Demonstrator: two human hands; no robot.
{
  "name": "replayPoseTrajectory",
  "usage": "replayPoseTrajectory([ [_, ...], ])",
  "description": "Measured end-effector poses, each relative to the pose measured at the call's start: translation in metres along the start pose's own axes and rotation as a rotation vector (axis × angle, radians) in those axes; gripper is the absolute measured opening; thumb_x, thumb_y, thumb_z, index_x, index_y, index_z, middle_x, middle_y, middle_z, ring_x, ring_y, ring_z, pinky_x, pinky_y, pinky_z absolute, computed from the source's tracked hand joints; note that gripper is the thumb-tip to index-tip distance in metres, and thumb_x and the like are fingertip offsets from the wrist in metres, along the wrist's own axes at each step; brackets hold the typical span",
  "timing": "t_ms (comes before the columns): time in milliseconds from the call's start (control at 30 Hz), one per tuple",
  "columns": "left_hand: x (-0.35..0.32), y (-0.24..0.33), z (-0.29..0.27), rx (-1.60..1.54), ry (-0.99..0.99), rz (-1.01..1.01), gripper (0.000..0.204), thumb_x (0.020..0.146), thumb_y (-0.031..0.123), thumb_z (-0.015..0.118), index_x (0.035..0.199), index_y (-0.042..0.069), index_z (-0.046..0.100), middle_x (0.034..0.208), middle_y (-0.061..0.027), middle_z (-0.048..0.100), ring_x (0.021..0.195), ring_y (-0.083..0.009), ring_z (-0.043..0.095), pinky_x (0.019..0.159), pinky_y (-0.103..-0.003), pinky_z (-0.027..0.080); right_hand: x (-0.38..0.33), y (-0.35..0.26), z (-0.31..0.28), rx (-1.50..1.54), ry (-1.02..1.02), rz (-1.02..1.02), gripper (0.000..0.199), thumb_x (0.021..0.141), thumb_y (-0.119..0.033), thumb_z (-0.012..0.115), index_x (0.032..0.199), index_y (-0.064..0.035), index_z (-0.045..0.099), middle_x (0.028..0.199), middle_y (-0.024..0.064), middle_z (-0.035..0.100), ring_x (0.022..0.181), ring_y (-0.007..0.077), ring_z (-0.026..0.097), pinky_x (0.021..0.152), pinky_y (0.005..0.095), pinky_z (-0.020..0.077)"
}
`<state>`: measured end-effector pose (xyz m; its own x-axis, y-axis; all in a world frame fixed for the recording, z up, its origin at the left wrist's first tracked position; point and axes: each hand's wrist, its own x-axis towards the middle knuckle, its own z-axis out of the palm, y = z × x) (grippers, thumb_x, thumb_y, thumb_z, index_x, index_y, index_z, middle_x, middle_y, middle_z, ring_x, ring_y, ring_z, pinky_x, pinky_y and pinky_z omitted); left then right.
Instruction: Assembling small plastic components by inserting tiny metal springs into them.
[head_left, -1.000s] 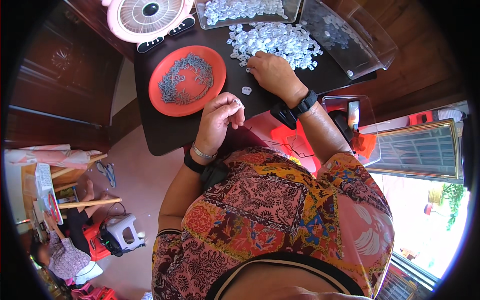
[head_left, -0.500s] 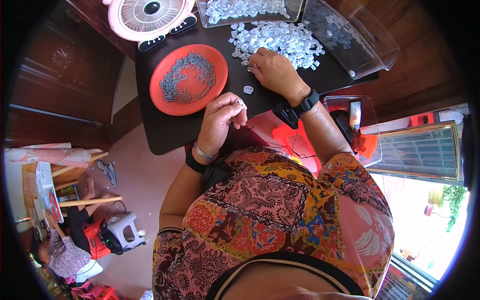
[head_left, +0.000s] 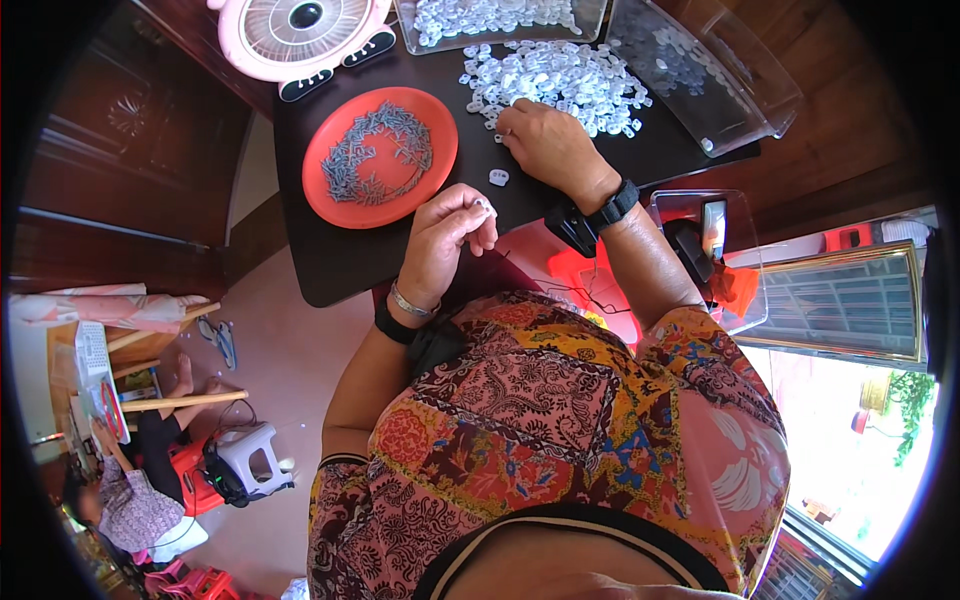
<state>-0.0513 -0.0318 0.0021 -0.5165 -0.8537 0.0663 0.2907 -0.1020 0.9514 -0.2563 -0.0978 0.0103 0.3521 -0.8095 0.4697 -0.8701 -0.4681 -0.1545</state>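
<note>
My left hand (head_left: 447,232) is raised in front of the table's near edge, thumb and fingers pinched together. Something tiny shows at its fingertips, too small to name. At the near left edge of a heap of small white plastic pieces (head_left: 560,82), my right hand (head_left: 550,145) is bent down with curled fingers. A small white plastic piece shows at its thumb and fingertip. Between the hands, a single white piece with dark spots (head_left: 498,178) lies on the dark table (head_left: 335,272). Left of them, an orange-red plate (head_left: 318,185) holds many small grey screws (head_left: 345,165).
A pink fan (head_left: 305,40) stands at the far left of the table. Behind the heap is a clear bin (head_left: 500,45) of white pieces; another clear bin (head_left: 740,110) tilts at the right. A person (head_left: 145,505) sits at lower left, near a grey-and-white stool (head_left: 258,462).
The whole view has shifted very slightly. Both hands keep nearly the same pose and place over the table.
</note>
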Motion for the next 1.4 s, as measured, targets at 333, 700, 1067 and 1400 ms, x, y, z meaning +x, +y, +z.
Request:
replayPoseTrajectory([
  [333, 0.000, -0.001, 0.000, 0.002, -0.009, 0.012, 0.015, 0.092, 0.014, 0.047, 0.085, 0.003, 0.054, 0.073, -0.0068, 0.058, 0.063, -0.0122, 0.053, 0.056, -0.024, 0.039, -0.001, -0.001, -0.003, 0.065, -0.002, 0.008, 0.009, 0.083, -0.015, 0.060, 0.086, -0.0074, 0.059, 0.084, 0.0085, 0.060, 0.080, 0.0291, 0.062, 0.069, 0.0402, 0.0502],
  [700, -0.001, -0.003, 0.000, 0.004, -0.016, 0.025, 0.016, 0.093, 0.014, 0.048, 0.086, 0.003, 0.055, 0.073, -0.0053, 0.059, 0.064, -0.0103, 0.053, 0.057, -0.022, 0.039, 0.000, -0.001, -0.002, 0.095, -0.002, 0.002, 0.009, 0.084, -0.015, 0.059, 0.088, -0.0081, 0.060, 0.085, 0.0085, 0.060, 0.080, 0.0293, 0.062, 0.069, 0.0400, 0.0510],
  [1067, -0.003, -0.005, 0.000, 0.086, -0.017, 0.047, 0.016, 0.093, 0.013, 0.050, 0.087, 0.002, 0.058, 0.072, -0.0039, 0.060, 0.065, -0.0079, 0.053, 0.058, -0.022, 0.041, -0.002, -0.001, -0.002, 0.100, 0.000, -0.012, 0.009, 0.083, -0.015, 0.060, 0.089, -0.0078, 0.060, 0.085, 0.0084, 0.060, 0.079, 0.0294, 0.062, 0.067, 0.0398, 0.0511],
  [1400, -0.003, -0.001, 0.003, 0.160, -0.034, 0.038, 0.017, 0.094, 0.015, 0.048, 0.087, 0.002, 0.057, 0.074, -0.0042, 0.059, 0.066, -0.0092, 0.053, 0.060, -0.022, 0.041, -0.010, -0.004, 0.000, 0.243, 0.056, 0.001, 0.010, 0.082, -0.014, 0.064, 0.088, -0.0071, 0.061, 0.084, 0.0075, 0.061, 0.073, 0.0284, 0.063, 0.063, 0.0372, 0.0513],
])
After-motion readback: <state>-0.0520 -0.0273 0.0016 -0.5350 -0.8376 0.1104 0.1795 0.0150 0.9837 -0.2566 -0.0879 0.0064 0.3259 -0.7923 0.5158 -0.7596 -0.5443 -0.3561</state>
